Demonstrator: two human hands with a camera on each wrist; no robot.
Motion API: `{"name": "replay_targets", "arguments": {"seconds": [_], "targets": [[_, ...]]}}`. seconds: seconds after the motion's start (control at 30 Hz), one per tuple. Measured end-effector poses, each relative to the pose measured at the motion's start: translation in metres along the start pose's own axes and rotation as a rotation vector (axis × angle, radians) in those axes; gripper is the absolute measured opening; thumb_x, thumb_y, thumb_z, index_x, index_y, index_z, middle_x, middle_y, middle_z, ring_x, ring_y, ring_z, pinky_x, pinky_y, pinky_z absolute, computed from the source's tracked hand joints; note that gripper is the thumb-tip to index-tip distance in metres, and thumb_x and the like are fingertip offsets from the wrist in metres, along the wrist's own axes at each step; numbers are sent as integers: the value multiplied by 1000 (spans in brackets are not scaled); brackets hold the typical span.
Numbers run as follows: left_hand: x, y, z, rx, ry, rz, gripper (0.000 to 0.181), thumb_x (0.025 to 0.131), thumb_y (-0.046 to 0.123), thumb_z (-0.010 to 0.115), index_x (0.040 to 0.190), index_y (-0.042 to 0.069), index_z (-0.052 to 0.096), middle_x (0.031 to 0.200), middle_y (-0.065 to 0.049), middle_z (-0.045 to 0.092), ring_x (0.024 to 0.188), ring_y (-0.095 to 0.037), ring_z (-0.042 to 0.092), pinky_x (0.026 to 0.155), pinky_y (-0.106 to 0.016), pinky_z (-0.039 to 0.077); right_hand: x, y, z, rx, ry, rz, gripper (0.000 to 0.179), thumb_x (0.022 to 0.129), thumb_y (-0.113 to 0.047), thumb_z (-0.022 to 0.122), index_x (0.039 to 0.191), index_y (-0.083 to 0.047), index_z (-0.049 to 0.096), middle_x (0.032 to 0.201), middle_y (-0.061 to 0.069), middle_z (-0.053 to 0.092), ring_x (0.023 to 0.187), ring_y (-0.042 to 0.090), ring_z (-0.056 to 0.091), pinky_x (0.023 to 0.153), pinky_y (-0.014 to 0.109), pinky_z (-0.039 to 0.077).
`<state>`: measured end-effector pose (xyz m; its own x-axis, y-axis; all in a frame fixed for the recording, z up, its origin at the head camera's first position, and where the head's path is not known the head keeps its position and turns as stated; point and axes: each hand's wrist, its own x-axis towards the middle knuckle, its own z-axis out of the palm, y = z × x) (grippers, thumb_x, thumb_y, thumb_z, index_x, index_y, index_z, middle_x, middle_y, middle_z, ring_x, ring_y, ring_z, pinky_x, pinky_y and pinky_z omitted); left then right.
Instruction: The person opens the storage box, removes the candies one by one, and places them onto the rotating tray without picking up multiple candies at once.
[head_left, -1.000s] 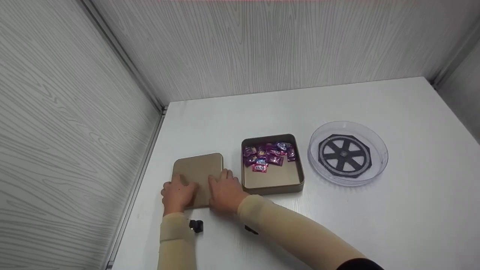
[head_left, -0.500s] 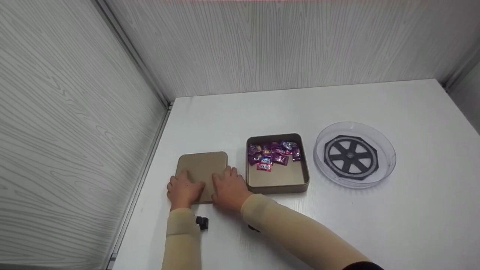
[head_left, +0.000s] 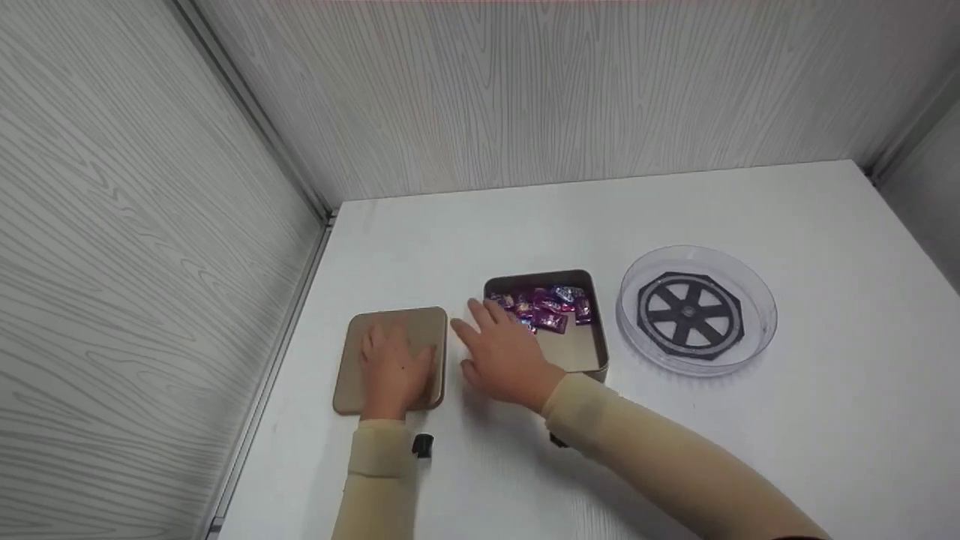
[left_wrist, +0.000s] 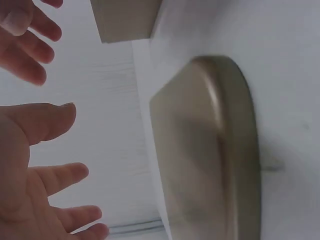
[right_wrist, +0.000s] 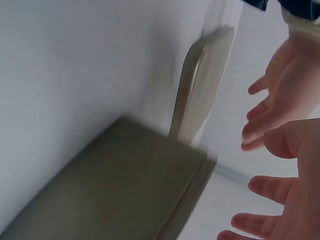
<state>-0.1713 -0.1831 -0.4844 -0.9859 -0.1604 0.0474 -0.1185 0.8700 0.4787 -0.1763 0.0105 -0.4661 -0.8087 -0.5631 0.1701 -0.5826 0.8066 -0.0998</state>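
My left hand (head_left: 394, 373) hovers above a flat gold tin lid (head_left: 352, 379) on the left of the table. In the left wrist view its fingers are spread, apart from the lid (left_wrist: 187, 140), and hold nothing. My right hand (head_left: 504, 352) is raised beside and partly over the open gold tin box (head_left: 574, 352), covering its near left part. Its fingers are spread and hold nothing, as the right wrist view shows beside the box wall (right_wrist: 115, 185). Several wrapped candies (head_left: 551, 321) in purple, blue and pink lie inside the box; some are hidden.
To the right of the box stands a round clear plastic dish (head_left: 765, 330) over a black octagonal spoked pattern (head_left: 690, 313). The white table (head_left: 750, 450) meets grey wood-grain panels at the back (head_left: 525, 97) and left (head_left: 135, 247).
Both hands have let go of the lid's sides and lifted. The right hand has moved right toward the box; the left has shifted right over the lid. The lid stays in place.
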Motion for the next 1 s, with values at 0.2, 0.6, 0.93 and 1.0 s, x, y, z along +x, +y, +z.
{"name": "replay_targets", "arguments": {"seconds": [0.2, 0.6, 0.93, 1.0], "targets": [[-4, 33, 2, -31, 12, 181, 65, 94, 34, 69, 149, 8, 47, 159, -22, 29, 146, -40, 24, 116, -59, 19, -21, 52, -17, 34, 96, 97, 55, 96, -33, 58, 146, -11, 53, 152, 24, 42, 139, 44, 39, 110, 55, 36], [-9, 79, 36, 81, -61, 404, 60, 94, 32, 70, 145, 6, 52, 152, -17, 42, 143, -34, 34, 118, -48, 23, -101, 146, -15, 116, 158, 311, 57, 93, -28, 67, 144, -6, 54, 149, 27, 42, 135, 49, 39, 110, 60, 33], [-2, 118, 78, 238, -239, 498, 47, 104, 27, 53, 147, 8, 52, 154, -10, 45, 141, -32, 40, 110, -51, 37, -136, 176, -3, 167, 165, 376, 53, 96, -24, 62, 143, -3, 53, 148, 26, 42, 137, 47, 36, 109, 63, 30], [2, 123, 83, 232, -280, 491, 47, 104, 27, 51, 148, 11, 51, 155, -9, 44, 141, -32, 40, 110, -53, 38, -137, 177, -2, 172, 161, 384, 53, 96, -25, 62, 143, -3, 53, 148, 26, 42, 137, 47, 35, 110, 63, 30]]}}
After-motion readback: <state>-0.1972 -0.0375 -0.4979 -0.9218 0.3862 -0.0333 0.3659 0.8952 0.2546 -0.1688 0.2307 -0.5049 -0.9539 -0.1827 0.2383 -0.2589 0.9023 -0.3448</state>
